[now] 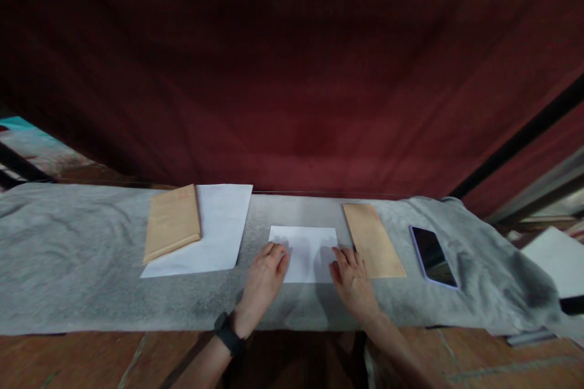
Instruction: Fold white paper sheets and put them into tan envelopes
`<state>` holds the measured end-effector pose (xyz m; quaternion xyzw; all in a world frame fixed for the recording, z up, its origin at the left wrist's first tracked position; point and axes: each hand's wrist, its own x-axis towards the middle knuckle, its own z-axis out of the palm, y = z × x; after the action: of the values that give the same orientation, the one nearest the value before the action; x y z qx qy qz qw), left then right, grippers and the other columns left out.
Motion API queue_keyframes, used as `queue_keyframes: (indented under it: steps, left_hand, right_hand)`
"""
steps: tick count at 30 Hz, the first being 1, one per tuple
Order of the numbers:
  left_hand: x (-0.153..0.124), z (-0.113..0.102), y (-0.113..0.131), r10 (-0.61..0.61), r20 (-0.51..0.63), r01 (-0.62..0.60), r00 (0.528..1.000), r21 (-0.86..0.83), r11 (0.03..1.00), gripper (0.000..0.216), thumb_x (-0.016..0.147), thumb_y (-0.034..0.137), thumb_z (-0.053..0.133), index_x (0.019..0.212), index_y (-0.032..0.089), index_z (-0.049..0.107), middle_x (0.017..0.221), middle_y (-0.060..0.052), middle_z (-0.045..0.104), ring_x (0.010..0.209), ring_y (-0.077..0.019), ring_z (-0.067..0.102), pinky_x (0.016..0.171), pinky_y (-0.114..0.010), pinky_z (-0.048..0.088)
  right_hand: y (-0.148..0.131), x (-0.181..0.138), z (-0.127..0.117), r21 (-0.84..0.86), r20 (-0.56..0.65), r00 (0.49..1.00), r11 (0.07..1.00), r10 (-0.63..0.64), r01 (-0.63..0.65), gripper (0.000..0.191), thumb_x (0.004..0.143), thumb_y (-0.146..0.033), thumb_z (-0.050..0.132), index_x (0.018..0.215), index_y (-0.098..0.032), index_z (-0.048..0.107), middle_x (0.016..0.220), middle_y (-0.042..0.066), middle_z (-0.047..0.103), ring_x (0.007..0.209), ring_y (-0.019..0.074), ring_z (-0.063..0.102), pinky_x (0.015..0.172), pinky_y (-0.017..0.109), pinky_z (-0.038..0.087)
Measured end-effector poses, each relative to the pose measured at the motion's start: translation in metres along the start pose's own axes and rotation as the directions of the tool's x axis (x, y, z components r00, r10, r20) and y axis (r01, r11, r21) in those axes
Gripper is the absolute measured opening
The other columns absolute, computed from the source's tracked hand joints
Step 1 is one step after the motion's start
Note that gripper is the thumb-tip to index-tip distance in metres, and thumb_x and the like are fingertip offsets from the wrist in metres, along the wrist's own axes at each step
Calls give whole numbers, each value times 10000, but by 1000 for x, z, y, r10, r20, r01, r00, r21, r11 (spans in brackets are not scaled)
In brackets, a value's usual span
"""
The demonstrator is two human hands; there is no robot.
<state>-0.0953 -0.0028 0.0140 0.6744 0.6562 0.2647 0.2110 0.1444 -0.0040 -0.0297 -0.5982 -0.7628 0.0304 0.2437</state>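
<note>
A small white sheet of paper [310,255] lies flat in front of me on the grey cloth. My left hand [267,270], with a dark watch [228,333] on its wrist, has its fingers curled in and pinches the sheet's left edge. At the right edge, my right hand [353,282] grips the same sheet between thumb and bent fingers. Just beyond the right hand lies a flat brown envelope [375,243], close to the fingers. The undersides of the fingertips are hidden.
Grey cloth [91,292] covers the long, narrow table. On the left, a stack of brown envelopes [172,222] rests on larger white paper [223,225]. A phone [433,256] lies at right. A dark red curtain [292,85] hangs behind the table's far edge.
</note>
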Motion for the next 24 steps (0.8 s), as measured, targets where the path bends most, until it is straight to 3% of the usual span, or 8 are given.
queue_keyframes:
  steps: [2,5,8,11,15,20,24]
  left_hand:
    - [-7,24,4,187,-7,-186,982,65,980,395,986,306,415,1318,185,592,1428,-146,577,1344,-280,516,1127,-431,383]
    - [-17,59,4,338,13,-333,941,214,918,568,1007,293,339,1556,153,308,1611,-162,354,1501,-287,306,1199,-520,296]
    - [-23,84,-3,412,33,-399,911,330,856,650,992,183,273,1612,147,80,1631,-165,305,1514,-263,277,1222,-523,251]
    - [-25,93,-11,445,6,-409,896,408,817,695,974,127,257,1609,142,-26,1626,-167,310,1505,-253,301,1234,-510,231]
    - [-24,88,-16,436,-26,-375,899,467,801,678,985,154,264,1609,122,0,1625,-156,316,1507,-244,295,1238,-487,250]
    - [-19,76,-23,335,-41,-263,941,531,806,626,1018,317,314,1585,74,208,1617,-167,323,1518,-249,261,1235,-466,276]
    - [-15,68,-32,281,-72,-192,957,568,800,629,1024,417,324,1546,65,323,1609,-165,334,1514,-257,273,1237,-463,268]
  right_hand:
    - [-8,2,6,139,-15,996,987,-84,85,446,1026,-298,388,1449,-208,497,1349,136,619,1257,295,552,1035,508,479]
    - [-23,2,18,235,41,983,958,-179,165,508,1058,-324,308,1536,-164,377,1537,136,472,1433,259,412,1141,499,424]
    - [-34,-2,30,223,90,975,959,-201,177,539,1063,-347,302,1564,-148,325,1591,146,393,1485,268,341,1179,529,382]
    - [-38,-6,37,178,77,978,968,-191,175,545,1060,-340,322,1577,-169,301,1593,142,386,1486,279,341,1187,552,360]
    - [-34,-8,39,90,63,978,977,-201,195,561,1053,-364,359,1570,-149,315,1583,159,394,1477,283,358,1187,545,349]
    - [-24,-10,38,-149,18,984,973,-175,175,605,1055,-438,360,1555,-98,342,1590,156,382,1484,265,344,1216,458,295]
    - [-14,-12,39,-221,-14,990,967,-137,130,634,1057,-461,332,1569,-89,306,1592,162,376,1470,280,364,1200,460,307]
